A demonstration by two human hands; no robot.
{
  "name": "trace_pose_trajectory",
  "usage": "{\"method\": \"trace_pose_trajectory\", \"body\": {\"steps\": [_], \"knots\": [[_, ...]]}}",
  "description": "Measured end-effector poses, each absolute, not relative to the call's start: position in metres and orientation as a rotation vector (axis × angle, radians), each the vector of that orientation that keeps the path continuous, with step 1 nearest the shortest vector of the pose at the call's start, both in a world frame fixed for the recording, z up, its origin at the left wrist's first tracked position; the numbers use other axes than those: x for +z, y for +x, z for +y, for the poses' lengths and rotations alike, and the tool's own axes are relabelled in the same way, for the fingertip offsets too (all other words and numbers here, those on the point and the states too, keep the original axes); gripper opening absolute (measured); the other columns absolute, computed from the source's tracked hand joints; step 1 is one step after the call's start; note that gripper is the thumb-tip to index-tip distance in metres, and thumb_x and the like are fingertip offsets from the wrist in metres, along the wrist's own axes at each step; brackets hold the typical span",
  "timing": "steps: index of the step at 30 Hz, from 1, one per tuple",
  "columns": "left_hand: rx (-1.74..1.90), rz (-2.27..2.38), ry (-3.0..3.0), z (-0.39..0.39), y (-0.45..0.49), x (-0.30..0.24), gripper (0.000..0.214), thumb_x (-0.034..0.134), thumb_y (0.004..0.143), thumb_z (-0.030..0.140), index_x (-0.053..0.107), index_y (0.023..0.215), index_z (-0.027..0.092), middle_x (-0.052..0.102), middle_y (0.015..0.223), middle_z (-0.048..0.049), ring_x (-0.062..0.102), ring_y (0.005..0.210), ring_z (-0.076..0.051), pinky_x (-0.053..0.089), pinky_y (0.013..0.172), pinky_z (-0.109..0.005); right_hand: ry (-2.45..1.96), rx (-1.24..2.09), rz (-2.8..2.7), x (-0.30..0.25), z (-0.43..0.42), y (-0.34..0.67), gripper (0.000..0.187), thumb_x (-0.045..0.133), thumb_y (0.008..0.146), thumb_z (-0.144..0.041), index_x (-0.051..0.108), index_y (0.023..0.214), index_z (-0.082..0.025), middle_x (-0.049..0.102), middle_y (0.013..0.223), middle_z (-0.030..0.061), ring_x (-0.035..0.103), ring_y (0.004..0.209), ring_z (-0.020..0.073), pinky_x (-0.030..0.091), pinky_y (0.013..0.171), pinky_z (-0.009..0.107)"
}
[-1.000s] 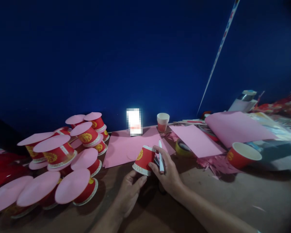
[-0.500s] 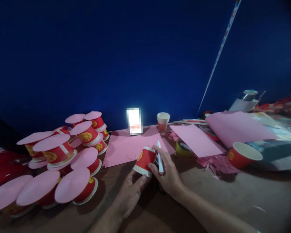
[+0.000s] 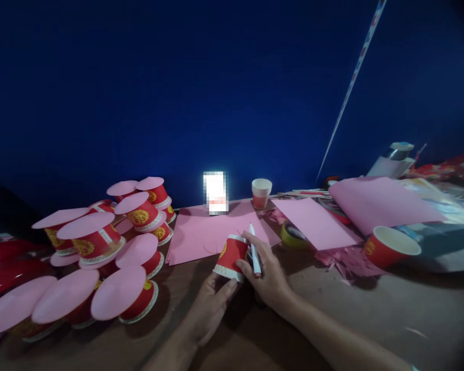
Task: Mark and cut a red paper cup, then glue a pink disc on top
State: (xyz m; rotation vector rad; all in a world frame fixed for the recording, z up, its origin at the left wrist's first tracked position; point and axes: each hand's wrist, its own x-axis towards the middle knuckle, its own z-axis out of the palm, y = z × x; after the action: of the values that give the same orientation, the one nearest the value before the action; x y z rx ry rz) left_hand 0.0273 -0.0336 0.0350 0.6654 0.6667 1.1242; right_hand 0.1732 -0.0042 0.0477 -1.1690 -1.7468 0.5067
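Upside down between my hands is a red paper cup (image 3: 232, 256) with a gold emblem and a pale patterned rim. My left hand (image 3: 213, 304) grips it near the rim from below, thumb against the edge. On the cup's right side rest the fingers and thumb of my right hand (image 3: 268, 273). A white marker (image 3: 254, 251) is tucked in that same hand, standing nearly upright. Behind the cup lie pink paper sheets (image 3: 199, 232). The inside of the cup is hidden.
Several red cups topped with pink paper discs (image 3: 118, 292) stand stacked at left. A nested cup stack (image 3: 261, 193) is at the back. To the right are a tape roll (image 3: 294, 236), pink scraps (image 3: 351, 263), a tilted red cup (image 3: 390, 247) and a curled pink sheet (image 3: 375, 203).
The view has shifted slightly, so the scene sits a little further right. Both hands hold the cup and marker in nearly the same pose.
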Motion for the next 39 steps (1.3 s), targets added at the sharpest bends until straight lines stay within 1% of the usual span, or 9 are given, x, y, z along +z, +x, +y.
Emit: {"method": "trace_pose_trajectory", "body": {"steps": [8, 16, 19, 23, 25, 28, 33, 36, 39], "knots": [[1.14, 0.741, 0.932, -0.036, 0.027, 0.033, 0.042, 0.06, 0.079, 0.021, 0.054, 0.12, 0.021, 0.058, 0.124, -0.0074, 0.049, 0.117, -0.023, 0.028, 0.106, -0.042, -1.144, 0.473, -1.754, 0.043, -0.004, 0.173, 0.053, 0.059, 0.079, -0.024, 0.043, 0.129, -0.024, 0.055, 0.123, 0.0082, 0.052, 0.111, 0.0237, 0.044, 0.093, 0.039], [1.162, 0.82, 0.923, -0.035, 0.026, 0.031, 0.043, 0.063, 0.076, 0.023, 0.055, 0.118, 0.021, 0.061, 0.118, -0.0073, 0.049, 0.116, -0.024, 0.031, 0.104, -0.041, -1.136, 0.443, -1.736, 0.044, -0.003, 0.173, 0.055, 0.06, 0.079, -0.025, 0.041, 0.13, -0.022, 0.052, 0.126, 0.0092, 0.05, 0.114, 0.024, 0.042, 0.096, 0.04], [1.185, 0.827, 0.836, -0.034, 0.027, 0.031, 0.044, 0.066, 0.074, 0.025, 0.055, 0.117, 0.02, 0.062, 0.115, -0.0079, 0.052, 0.113, -0.023, 0.032, 0.103, -0.041, -1.092, 0.387, -1.629, 0.045, -0.004, 0.173, 0.046, 0.055, 0.083, -0.022, 0.043, 0.128, -0.022, 0.052, 0.126, 0.0096, 0.05, 0.115, 0.0229, 0.041, 0.097, 0.04], [1.228, 0.906, 0.744, -0.032, 0.028, 0.028, 0.045, 0.071, 0.067, 0.028, 0.059, 0.109, 0.02, 0.066, 0.107, -0.0071, 0.058, 0.104, -0.022, 0.037, 0.098, -0.038, -0.972, 0.486, -1.563, 0.046, -0.011, 0.174, 0.032, 0.043, 0.09, -0.019, 0.049, 0.121, -0.021, 0.061, 0.113, 0.009, 0.059, 0.101, 0.0198, 0.047, 0.089, 0.036], [1.231, 0.913, 0.753, -0.031, 0.029, 0.028, 0.043, 0.074, 0.064, 0.027, 0.061, 0.105, 0.019, 0.066, 0.107, -0.0076, 0.057, 0.105, -0.022, 0.039, 0.096, -0.036, -0.928, 0.507, -1.594, 0.048, -0.016, 0.173, 0.029, 0.044, 0.089, -0.02, 0.053, 0.117, -0.021, 0.064, 0.105, 0.0083, 0.062, 0.094, 0.0195, 0.05, 0.082, 0.034], [1.241, 0.853, 0.782, -0.032, 0.03, 0.031, 0.044, 0.072, 0.066, 0.027, 0.06, 0.107, 0.018, 0.064, 0.111, -0.0095, 0.054, 0.109, -0.024, 0.039, 0.094, -0.036, -0.875, 0.447, -1.641, 0.051, -0.023, 0.172, 0.022, 0.051, 0.085, -0.018, 0.06, 0.105, -0.022, 0.067, 0.096, 0.0065, 0.063, 0.088, 0.0191, 0.051, 0.079, 0.032], [1.237, 0.859, 0.819, -0.033, 0.031, 0.034, 0.034, 0.071, 0.066, 0.025, 0.062, 0.097, 0.016, 0.067, 0.102, -0.0086, 0.059, 0.099, -0.023, 0.043, 0.088, -0.034, -0.94, 0.551, -1.663, 0.053, -0.028, 0.167, 0.009, 0.053, 0.082, -0.02, 0.059, 0.088, -0.018, 0.066, 0.077, 0.0054, 0.064, 0.069, 0.0163, 0.052, 0.065, 0.026], [1.195, 0.87, 0.815, -0.032, 0.029, 0.029, 0.032, 0.071, 0.067, 0.025, 0.062, 0.096, 0.017, 0.069, 0.094, -0.0066, 0.062, 0.087, -0.021, 0.045, 0.082, -0.033, -0.946, 0.622, -1.678, 0.052, -0.028, 0.165, 0.008, 0.051, 0.083, -0.021, 0.058, 0.084, -0.017, 0.063, 0.07, 0.003, 0.061, 0.06, 0.0131, 0.049, 0.057, 0.022], [1.182, 0.897, 0.826, -0.031, 0.029, 0.025, 0.03, 0.07, 0.068, 0.025, 0.061, 0.095, 0.017, 0.069, 0.09, -0.0063, 0.063, 0.082, -0.02, 0.045, 0.079, -0.031, -0.943, 0.675, -1.687, 0.052, -0.028, 0.164, 0.011, 0.048, 0.086, -0.023, 0.058, 0.082, -0.017, 0.061, 0.065, 0.0012, 0.059, 0.056, 0.0113, 0.047, 0.053, 0.02]]}}
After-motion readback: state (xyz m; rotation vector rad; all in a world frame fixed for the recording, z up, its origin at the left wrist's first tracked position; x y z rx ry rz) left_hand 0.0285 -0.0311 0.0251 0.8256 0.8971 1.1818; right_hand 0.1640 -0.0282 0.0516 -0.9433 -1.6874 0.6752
